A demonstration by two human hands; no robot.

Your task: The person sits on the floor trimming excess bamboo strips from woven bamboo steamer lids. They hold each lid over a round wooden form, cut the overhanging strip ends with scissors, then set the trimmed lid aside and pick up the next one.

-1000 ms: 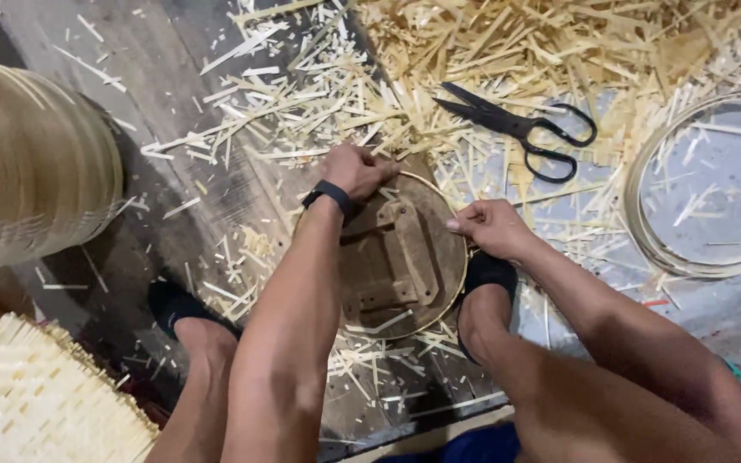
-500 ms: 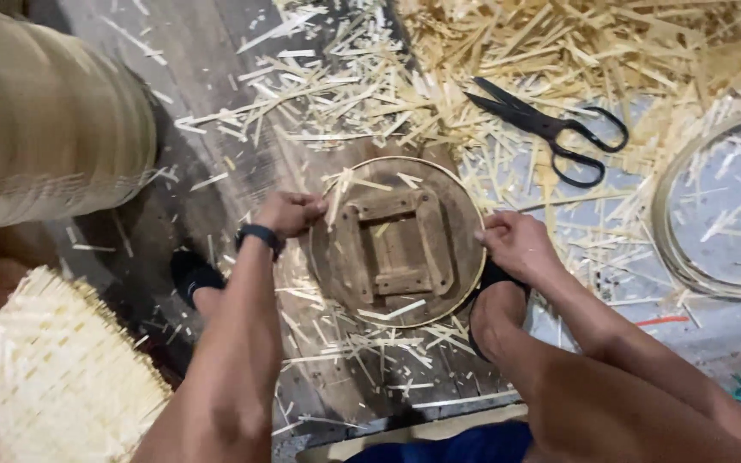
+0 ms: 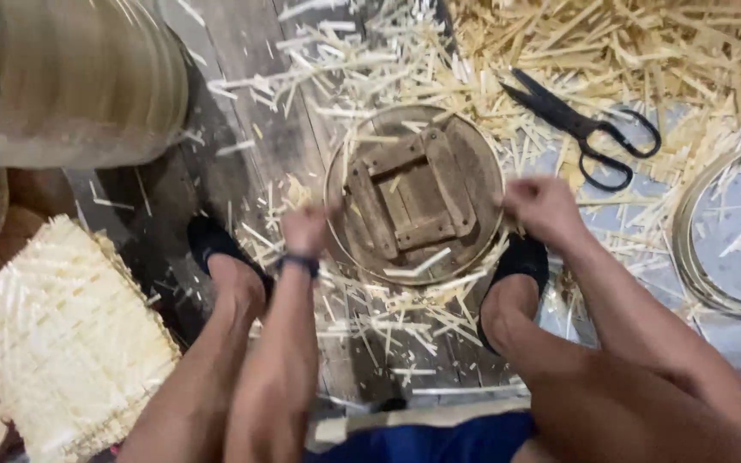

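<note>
A round wooden disc [image 3: 415,195] with a square frame of slats nailed on it lies on the plank floor between my feet. A thin pale bamboo hoop [image 3: 336,225] runs around its edge. My left hand [image 3: 304,229], with a dark band at the wrist, is closed at the disc's lower left rim on the hoop. My right hand [image 3: 542,206] is closed at the right rim, also on the hoop. Both hands are blurred.
Black scissors [image 3: 578,125] lie among bamboo offcuts [image 3: 645,51] at the upper right. A round hoop form [image 3: 713,231] sits at the right edge. A large rolled cylinder [image 3: 70,81] is upper left, a woven bamboo piece [image 3: 62,334] lower left. Dark shoes [image 3: 212,244] flank the disc.
The view has shifted so the disc sits higher and more central. My left hand has slid down along the left rim; my right hand stays at the right rim.
</note>
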